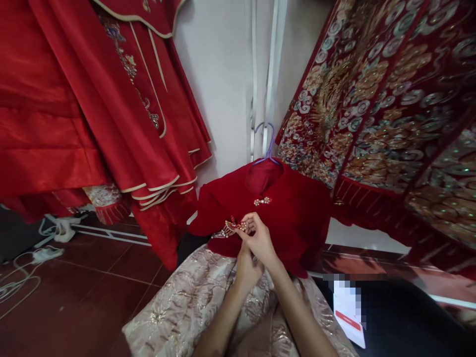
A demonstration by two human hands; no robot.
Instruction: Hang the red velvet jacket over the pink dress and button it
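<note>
A red velvet jacket (293, 208) hangs on a purple hanger (268, 144) over a pale gold brocade skirt (193, 302). A jewelled clasp (262, 201) sits at its collar. My right hand (260, 238) pinches a second ornamental clasp with a fringe (232, 227) on the jacket's front, fingers closed. My left hand (246, 267) lies just below and partly behind the right one, curled against the jacket's hem; its fingers are mostly hidden.
Red embroidered robes (92, 99) hang at the left. A heavily embroidered red and gold garment (379, 99) hangs at the right. White cables (22, 277) lie on the dark red tiled floor (92, 292). A white card (349, 312) lies on a black surface at lower right.
</note>
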